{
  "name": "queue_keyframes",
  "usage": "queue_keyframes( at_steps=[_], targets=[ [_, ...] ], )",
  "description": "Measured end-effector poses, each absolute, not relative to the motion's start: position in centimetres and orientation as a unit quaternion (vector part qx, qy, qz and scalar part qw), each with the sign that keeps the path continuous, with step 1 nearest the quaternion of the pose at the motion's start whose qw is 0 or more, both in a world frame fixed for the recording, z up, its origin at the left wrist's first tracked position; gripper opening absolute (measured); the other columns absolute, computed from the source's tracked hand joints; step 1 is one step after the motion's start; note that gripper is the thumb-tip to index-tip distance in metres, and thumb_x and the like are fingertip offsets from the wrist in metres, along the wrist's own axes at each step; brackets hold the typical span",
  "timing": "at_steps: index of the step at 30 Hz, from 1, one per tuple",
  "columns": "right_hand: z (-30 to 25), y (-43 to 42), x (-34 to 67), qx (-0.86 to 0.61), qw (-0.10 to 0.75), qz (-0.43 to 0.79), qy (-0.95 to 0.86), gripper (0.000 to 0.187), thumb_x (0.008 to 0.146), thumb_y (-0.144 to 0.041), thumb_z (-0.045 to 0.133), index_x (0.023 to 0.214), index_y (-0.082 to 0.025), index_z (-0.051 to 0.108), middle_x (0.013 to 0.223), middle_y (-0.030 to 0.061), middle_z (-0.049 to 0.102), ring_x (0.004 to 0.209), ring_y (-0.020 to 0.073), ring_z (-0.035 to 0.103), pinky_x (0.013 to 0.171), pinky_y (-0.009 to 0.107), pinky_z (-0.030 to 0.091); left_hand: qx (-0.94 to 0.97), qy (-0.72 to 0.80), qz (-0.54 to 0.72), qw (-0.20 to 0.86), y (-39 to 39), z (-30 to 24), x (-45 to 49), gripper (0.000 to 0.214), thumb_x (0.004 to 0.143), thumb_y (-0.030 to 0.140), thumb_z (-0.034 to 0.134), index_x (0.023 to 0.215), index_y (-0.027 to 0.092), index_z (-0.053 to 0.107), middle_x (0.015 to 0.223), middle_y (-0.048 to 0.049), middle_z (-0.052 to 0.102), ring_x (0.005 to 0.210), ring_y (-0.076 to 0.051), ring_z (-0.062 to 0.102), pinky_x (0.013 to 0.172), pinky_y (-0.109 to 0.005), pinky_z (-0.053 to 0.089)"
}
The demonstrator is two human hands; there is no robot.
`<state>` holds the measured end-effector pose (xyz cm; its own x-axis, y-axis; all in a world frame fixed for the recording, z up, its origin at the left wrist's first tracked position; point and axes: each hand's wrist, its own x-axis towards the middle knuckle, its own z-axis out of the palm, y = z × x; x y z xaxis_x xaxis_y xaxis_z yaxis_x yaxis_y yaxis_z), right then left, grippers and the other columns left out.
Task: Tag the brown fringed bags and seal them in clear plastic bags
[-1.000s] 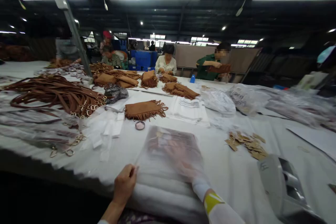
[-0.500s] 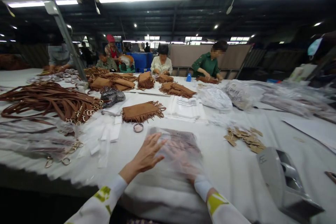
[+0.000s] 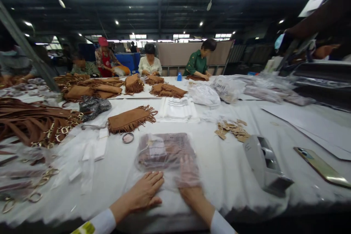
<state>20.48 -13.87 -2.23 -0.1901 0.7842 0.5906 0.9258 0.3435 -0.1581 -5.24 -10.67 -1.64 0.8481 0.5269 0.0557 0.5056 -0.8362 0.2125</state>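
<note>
Two hands sit at the near end of the clear bag (image 3: 164, 150). Left hand (image 3: 142, 194) lies flat on the film, fingers together. Right hand (image 3: 190, 188) has its fingers (image 3: 188, 170) straight under the film, clamping nothing. The bag lies just ahead of both, long axis left-right, on the white bench (image 3: 233, 175). Tape dispenser (image 3: 263, 164) to the right; busy factory hall.
</note>
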Motion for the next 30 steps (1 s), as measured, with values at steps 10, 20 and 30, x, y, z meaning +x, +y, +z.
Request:
queue_keyframes(
  at_steps=[10, 20, 30],
  targets=[
    [-4.8, -25.4, 26.8, -0.664, 0.389, -0.089, -0.632, 0.044, 0.089, -0.033, 0.056, 0.13, -0.019, 0.048, 0.113, 0.0117, 0.063, 0.104, 0.0256, 0.063, 0.088, 0.042, 0.056, 0.951, 0.264, 0.085, 0.139, -10.3, 3.7, -1.2, 0.046, 0.099, 0.042, 0.026, 0.096, 0.022, 0.067, 0.096, -0.0062, 0.069, 0.089, -0.019, 0.063, 0.085, -0.034, 0.048],
    [-3.7, -21.3, 26.6, -0.616, 0.379, -0.092, -0.685, 0.026, 0.093, -0.012, 0.037, 0.105, -0.018, 0.06, 0.072, 0.0027, 0.058, 0.063, 0.0174, 0.062, 0.057, 0.03, 0.054, 0.987, 0.145, 0.016, 0.07, -5.6, 1.1, 10.6, 0.061, 0.092, 0.062, 0.025, 0.146, 0.034, 0.028, 0.156, -0.0099, 0.025, 0.14, -0.038, 0.024, 0.109, -0.065, 0.019],
    [-4.6, -25.1, 27.4, -0.482, 0.423, -0.102, -0.761, 0.032, 0.091, -0.007, 0.042, 0.115, -0.015, 0.062, 0.07, 0.0043, 0.065, 0.062, 0.0149, 0.064, 0.06, 0.023, 0.055, 0.985, 0.157, 0.065, 0.03, -7.4, -0.2, 9.9, 0.06, 0.092, 0.059, 0.033, 0.147, 0.037, 0.022, 0.157, -0.0077, 0.021, 0.142, -0.036, 0.021, 0.111, -0.064, 0.013]
  ],
)
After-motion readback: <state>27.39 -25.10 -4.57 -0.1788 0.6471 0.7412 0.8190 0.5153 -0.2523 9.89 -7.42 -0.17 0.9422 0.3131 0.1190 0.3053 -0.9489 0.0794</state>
